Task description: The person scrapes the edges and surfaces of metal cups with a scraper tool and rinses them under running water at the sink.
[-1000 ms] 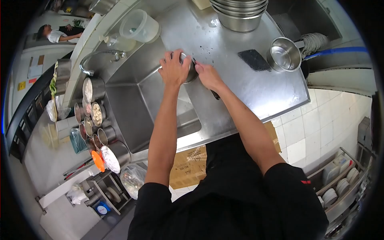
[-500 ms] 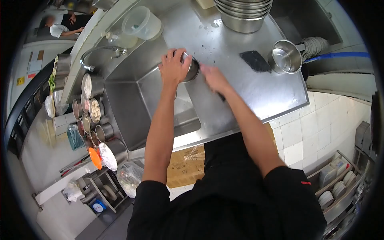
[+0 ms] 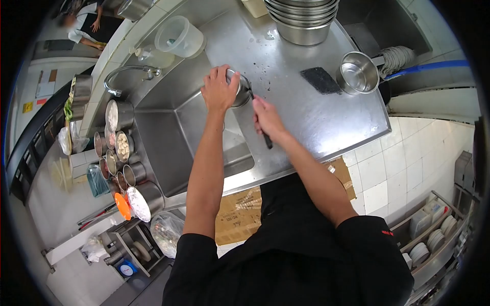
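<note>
My left hand (image 3: pixel 219 92) is wrapped over the side of a round metal container (image 3: pixel 242 96), tilted at the edge between the sink basin and the steel counter. My right hand (image 3: pixel 267 120) grips a slim tool with a black handle (image 3: pixel 268 141). The handle's end sticks out below my fist, and the thin other end reaches the container's rim. What kind of tool it is I cannot make out. Small dark specks lie on the counter beyond the container. A dark scouring pad (image 3: pixel 320 80) and a steel saucepan (image 3: pixel 358 73) are to the right.
The sink basin (image 3: pixel 178 143) is below my left forearm, with a faucet (image 3: pixel 133 70) at its left. A plastic tub (image 3: pixel 178 36) and stacked steel pots (image 3: pixel 302 31) stand at the back. Food containers (image 3: pixel 122 145) crowd the left side. Another person (image 3: pixel 92 25) is at upper left.
My right hand has come slightly down and left, and the black-handled tool now shows clearly where it was blurred. My left hand still holds the container. The view has shifted slightly.
</note>
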The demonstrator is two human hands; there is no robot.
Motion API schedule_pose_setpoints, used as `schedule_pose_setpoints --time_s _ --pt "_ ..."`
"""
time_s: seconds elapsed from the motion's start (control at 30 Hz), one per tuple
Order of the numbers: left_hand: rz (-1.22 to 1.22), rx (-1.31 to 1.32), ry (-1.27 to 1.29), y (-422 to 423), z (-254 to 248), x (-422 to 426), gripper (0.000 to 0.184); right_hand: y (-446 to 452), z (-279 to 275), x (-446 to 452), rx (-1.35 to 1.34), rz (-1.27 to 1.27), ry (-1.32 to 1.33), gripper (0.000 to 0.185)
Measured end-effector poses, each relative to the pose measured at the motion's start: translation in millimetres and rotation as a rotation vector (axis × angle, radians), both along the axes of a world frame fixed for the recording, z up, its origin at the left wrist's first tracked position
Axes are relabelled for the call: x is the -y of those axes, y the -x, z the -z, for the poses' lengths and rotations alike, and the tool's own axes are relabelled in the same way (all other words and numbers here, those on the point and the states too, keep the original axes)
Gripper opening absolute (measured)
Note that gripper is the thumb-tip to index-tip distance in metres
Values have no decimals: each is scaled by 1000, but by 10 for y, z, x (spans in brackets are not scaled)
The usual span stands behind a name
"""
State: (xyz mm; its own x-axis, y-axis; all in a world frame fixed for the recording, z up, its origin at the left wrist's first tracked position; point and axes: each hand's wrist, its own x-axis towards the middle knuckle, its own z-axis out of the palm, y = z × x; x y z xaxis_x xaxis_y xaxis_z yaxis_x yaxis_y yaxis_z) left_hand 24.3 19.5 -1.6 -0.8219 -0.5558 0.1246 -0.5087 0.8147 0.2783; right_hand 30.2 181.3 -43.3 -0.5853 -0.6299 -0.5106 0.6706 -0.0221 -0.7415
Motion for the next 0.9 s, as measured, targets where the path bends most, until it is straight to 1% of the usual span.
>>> schedule_pose_setpoints --time_s 0.03,0.07,0.1,0.13,0.17,0.2,0.27,0.3,0.37,0.43,0.5,0.53,0.57,0.6,0.7,0.73,0.8,0.87,0.9 --pt "0 5 1 5 4 -5 43 -129 -18 37 -44 13 -29 50" --pt "-34 3 6 14 11 -17 43 -199 -29 67 -39 12 -29 50" --pt "-68 0 11 19 17 -27 43 -261 -9 94 -36 23 -85 51" --pt "-67 2 11 21 24 -31 43 -310 65 122 -34 33 -141 51" --pt "-78 12 16 27 26 -29 42 -312 188 189 -32 34 -141 51" --pt "-89 21 20 30 27 -30 42 -290 423 294 -254 97 -196 51" --pt "-87 25 18 32 11 -37 42 -134 461 353 -476 158 -252 51" --pt "-86 28 17 26 12 -44 41 7 277 313 -349 123 -225 51" --pt "-90 36 39 4 52 -27 41 -31 216 290 -211 98 -192 50" --pt "-93 26 52 65 50 -30 41 -219 348 233 -652 105 -339 50" --pt "-93 24 48 48 34 -41 41 -99 386 235 -622 100 -302 49" --pt "-100 31 46 31 31 -32 41 -45 315 233 -579 96 -261 48" --pt "-54 32 26 11 25 -16 40 46 250 221 -571 87 -261 48" --pt "-4 28 12 9 3 11 40 242 15 203 -352 -43 -276 48" --pt "39 13 28 -13 -15 28 39 294 68 98 -485 -40 -206 46" --pt "40 10 23 -2 -9 30 39 239 77 19 -488 -101 -269 45" --pt "128 23 45 -30 2 66 39 305 82 -18 -487 -169 -337 45" --pt "162 22 14 -73 -20 86 38 492 -38 13 -362 -244 -254 45" --pt "201 -1 -7 -32 -50 107 37 468 2 14 -364 -240 -253 45"
